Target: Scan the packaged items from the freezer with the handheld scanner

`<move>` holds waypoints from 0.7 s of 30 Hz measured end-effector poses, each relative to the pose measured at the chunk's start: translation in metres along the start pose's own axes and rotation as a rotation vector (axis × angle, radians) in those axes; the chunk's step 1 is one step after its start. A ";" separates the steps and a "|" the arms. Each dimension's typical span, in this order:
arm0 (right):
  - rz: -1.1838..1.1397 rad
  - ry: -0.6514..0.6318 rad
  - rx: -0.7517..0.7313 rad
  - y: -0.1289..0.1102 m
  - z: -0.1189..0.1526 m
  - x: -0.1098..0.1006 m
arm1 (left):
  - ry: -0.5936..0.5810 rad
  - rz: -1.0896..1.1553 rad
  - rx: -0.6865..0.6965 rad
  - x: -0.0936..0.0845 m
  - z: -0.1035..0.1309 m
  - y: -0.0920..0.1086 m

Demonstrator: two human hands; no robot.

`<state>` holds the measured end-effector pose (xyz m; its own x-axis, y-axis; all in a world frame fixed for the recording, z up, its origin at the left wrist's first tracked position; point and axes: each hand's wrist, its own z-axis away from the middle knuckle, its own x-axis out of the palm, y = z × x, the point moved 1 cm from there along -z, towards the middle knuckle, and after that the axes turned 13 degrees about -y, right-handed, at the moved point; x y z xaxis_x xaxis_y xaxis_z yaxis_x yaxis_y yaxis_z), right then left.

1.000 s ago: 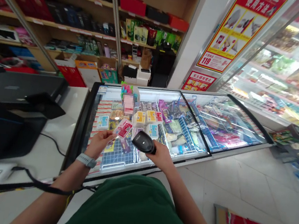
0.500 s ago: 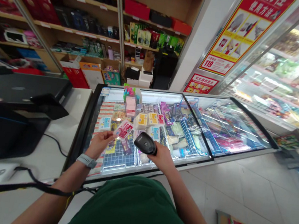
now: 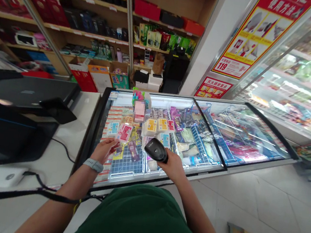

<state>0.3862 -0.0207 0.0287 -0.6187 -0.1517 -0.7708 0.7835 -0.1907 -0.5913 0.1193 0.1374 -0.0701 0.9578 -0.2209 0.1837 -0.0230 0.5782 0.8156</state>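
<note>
Pink pack [image 3: 124, 132] shifted left, left grip [image 3: 115, 143] hold unclear

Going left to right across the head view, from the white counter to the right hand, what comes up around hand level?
White counter, left hand, red-labelled pack, black handheld scanner, right hand.

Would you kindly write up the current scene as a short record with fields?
left hand: at the near edge of the red-labelled pack
right hand: holding the black scanner
yellow-labelled packs: on the freezer's glass top
left wrist: grey watch
beyond freezer: stocked shelves
</note>
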 end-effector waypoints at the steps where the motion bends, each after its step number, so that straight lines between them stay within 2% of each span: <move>1: -0.019 0.005 -0.003 0.001 0.001 0.000 | 0.037 0.032 -0.034 -0.005 -0.006 -0.002; 5: -0.112 0.043 0.000 0.009 0.006 -0.001 | 0.172 0.142 -0.146 -0.023 -0.030 -0.003; 9: -0.245 0.068 0.069 0.020 0.013 -0.003 | 0.246 0.216 -0.193 -0.033 -0.051 0.001; 12: -0.268 0.058 0.141 0.027 0.018 -0.006 | 0.270 0.249 -0.205 -0.034 -0.064 0.003; 16: -0.163 0.048 0.209 0.032 0.026 -0.010 | 0.286 0.265 -0.215 -0.033 -0.072 0.003; 21: -0.106 0.039 0.122 0.030 0.036 -0.014 | 0.297 0.254 -0.221 -0.032 -0.074 0.004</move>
<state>0.4168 -0.0594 0.0303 -0.6927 -0.0872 -0.7160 0.7000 -0.3204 -0.6382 0.1098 0.2050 -0.1138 0.9712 0.1659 0.1712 -0.2371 0.7462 0.6221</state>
